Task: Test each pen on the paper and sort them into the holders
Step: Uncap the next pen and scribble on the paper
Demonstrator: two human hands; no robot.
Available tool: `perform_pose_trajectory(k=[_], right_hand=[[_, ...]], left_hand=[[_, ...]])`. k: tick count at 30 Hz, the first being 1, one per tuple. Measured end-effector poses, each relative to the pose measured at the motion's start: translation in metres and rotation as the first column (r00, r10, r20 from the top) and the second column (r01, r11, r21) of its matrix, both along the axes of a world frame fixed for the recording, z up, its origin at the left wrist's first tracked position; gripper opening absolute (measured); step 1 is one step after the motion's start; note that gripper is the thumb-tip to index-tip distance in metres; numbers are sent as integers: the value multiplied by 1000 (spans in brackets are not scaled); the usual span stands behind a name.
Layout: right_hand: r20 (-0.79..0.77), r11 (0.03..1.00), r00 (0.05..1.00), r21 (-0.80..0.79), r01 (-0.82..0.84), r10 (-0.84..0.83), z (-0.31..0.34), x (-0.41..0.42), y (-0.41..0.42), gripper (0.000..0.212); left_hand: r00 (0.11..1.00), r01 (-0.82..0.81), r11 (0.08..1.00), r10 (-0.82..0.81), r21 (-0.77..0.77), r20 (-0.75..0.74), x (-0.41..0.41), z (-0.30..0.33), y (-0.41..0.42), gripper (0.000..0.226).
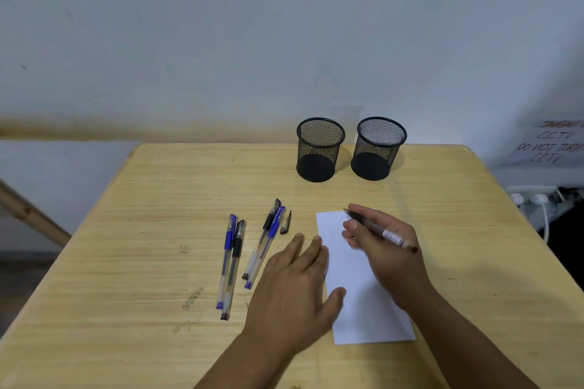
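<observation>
White paper lies near the wooden surface's right edge; left hand presses it, fingers straight; right hand fingers clamp a pen; two holders stand at the far edge.

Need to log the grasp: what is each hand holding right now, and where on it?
The right hand pinches an uncapped pen around its grip section near the tip. The left hand holds nothing, lying flat on the paper's edge.

Dim, even light — soft shadows, wide-angle bending at edges, slight blur.
</observation>
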State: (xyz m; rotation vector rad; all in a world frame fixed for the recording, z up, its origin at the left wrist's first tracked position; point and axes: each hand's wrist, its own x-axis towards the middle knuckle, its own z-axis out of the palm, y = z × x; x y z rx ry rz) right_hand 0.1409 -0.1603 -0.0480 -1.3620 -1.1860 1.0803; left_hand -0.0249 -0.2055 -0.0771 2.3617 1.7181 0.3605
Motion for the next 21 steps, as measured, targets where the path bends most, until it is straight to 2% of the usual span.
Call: perform_pose_trajectory(k=[2,9,14,19,21], right_hand=[[47,999,998,14,47,-47,2,-8,9,17],[292,996,954,47,-77,60,-5,-16,39,14],[263,997,964,48,-55,41,-10,-20,50,11],[190,997,982,65,-30,17,-21,-19,53,18],[219,997,976,68,-24,9,-24,-18,56,17]], left_hand=[[1000,-5,1000,5,-2,3,0,1,1,72],[1000,-11,1000,11,-5,-23,1,-1,2,75],[1000,4,1000,-4,-2,-18,0,-1,4,77],[1000,12,1000,-12,11,0,0,0,4,76],[1000,16,1000,-16,15,6,0,0,4,76]])
